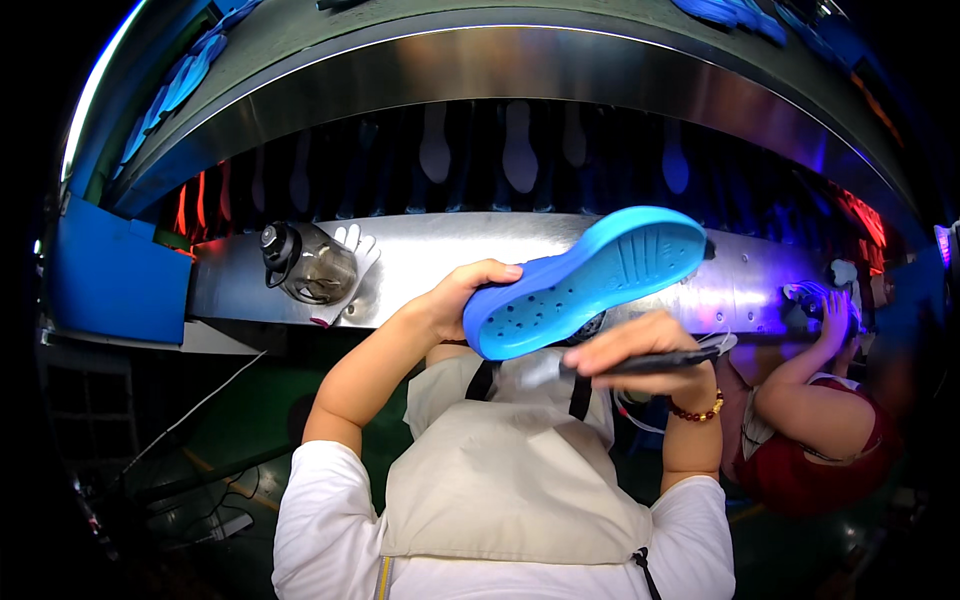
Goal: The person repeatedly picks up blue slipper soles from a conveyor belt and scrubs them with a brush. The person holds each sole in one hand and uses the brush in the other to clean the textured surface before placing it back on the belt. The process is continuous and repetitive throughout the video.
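My left hand (462,298) grips the heel end of a blue shoe sole (570,300), thumb over its rim. The sole is tilted, its hollow inner face toward me, with round holes at the heel and ribbed grooves toward the toe. Just below its lower edge, my right hand (650,360) is closed around a black-handled tool (655,362) that looks like a brush. Its pale head is smeared by motion near the heel, and whether it touches the sole I cannot tell. A beaded bracelet is on my right wrist.
Across the front runs a metal bench (440,250), holding a dark translucent jug (318,265) and a white glove (357,252). Beyond it, several soles hang in a dark recess under a belt (560,14). At right, a person in red (825,440) works at the bench.
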The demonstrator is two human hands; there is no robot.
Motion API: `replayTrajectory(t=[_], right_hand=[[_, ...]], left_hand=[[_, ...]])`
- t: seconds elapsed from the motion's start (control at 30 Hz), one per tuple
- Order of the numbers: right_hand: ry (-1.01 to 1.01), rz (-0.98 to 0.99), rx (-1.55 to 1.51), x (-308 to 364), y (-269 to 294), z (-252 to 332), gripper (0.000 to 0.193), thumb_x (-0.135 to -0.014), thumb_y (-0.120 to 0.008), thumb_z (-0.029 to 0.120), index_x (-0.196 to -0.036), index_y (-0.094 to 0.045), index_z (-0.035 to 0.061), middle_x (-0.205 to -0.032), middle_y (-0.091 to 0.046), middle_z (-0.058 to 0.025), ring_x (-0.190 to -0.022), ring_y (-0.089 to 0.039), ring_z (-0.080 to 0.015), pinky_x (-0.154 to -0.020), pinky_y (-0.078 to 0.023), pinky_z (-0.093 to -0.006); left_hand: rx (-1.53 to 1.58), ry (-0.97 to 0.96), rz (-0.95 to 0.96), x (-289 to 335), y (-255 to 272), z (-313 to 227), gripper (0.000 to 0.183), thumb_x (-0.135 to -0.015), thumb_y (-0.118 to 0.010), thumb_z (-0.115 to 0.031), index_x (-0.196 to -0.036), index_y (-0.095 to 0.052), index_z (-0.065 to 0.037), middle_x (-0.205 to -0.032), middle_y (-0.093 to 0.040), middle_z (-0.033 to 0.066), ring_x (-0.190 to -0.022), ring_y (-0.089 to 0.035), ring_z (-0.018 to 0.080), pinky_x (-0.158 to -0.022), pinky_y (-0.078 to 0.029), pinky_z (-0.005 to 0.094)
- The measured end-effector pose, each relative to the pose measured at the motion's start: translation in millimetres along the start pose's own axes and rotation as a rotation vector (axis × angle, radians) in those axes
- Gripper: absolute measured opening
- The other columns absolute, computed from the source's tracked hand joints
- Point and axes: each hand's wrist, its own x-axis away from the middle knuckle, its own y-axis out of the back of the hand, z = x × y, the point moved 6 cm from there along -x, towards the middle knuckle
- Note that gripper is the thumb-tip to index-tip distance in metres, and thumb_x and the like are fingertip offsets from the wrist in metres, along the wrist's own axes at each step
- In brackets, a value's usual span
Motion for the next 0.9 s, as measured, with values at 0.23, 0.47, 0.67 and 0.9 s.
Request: replayTrajectory(t=[0.23, 0.47, 0.67, 0.9], right_hand=[[-0.070, 0.219, 0.341, 6.2, -0.2, 11.9, 0.017, -0.072, -0.064, 0.000, -0.089, -0.063, 0.0009, -0.094, -0.064, -0.0130, -0.089, -0.062, -0.0235, -0.077, -0.050, -0.0290], [-0.029, 0.057, 0.288, 12.7, 0.4, -8.0, 0.019, -0.069, -0.066, -0.002, -0.088, -0.064, 0.0011, -0.093, -0.064, -0.0139, -0.088, -0.063, -0.0238, -0.076, -0.051, -0.0294], [0.020, -0.330, 0.240, 16.1, 36.1, -10.9, 0.019, -0.071, -0.065, -0.003, -0.090, -0.063, -0.0002, -0.094, -0.064, -0.0141, -0.091, -0.061, -0.0224, -0.082, -0.049, -0.0307], [0.078, -0.152, 0.236, 17.4, 12.0, 4.8, 0.023, -0.065, -0.071, 0.004, -0.088, -0.065, 0.0010, -0.092, -0.065, -0.0119, -0.080, -0.061, -0.0213, -0.073, -0.048, -0.0288]], left_hand=[[-0.467, 0.030, -0.033, 10.0, -12.5, -8.8, 0.062, -0.079, -0.053, -0.039, -0.121, -0.044, 0.004, -0.114, -0.052, 0.0202, -0.098, -0.055, 0.0240, -0.084, -0.045, 0.0327], [-0.500, -0.013, -0.044, 19.3, -10.8, -17.6, 0.065, -0.079, -0.051, -0.046, -0.119, -0.046, 0.005, -0.106, -0.056, 0.0205, -0.091, -0.059, 0.0243, -0.080, -0.048, 0.0306], [-0.321, -0.121, -0.199, 32.1, 0.5, -25.8, 0.057, -0.079, -0.047, -0.036, -0.116, -0.048, 0.008, -0.111, -0.055, 0.0200, -0.097, -0.055, 0.0241, -0.086, -0.043, 0.0322], [-0.104, -0.225, -0.023, 32.2, 13.2, -39.7, 0.061, -0.083, -0.042, -0.047, -0.122, -0.045, 0.000, -0.118, -0.050, 0.0172, -0.105, -0.052, 0.0270, -0.090, -0.041, 0.0381]])
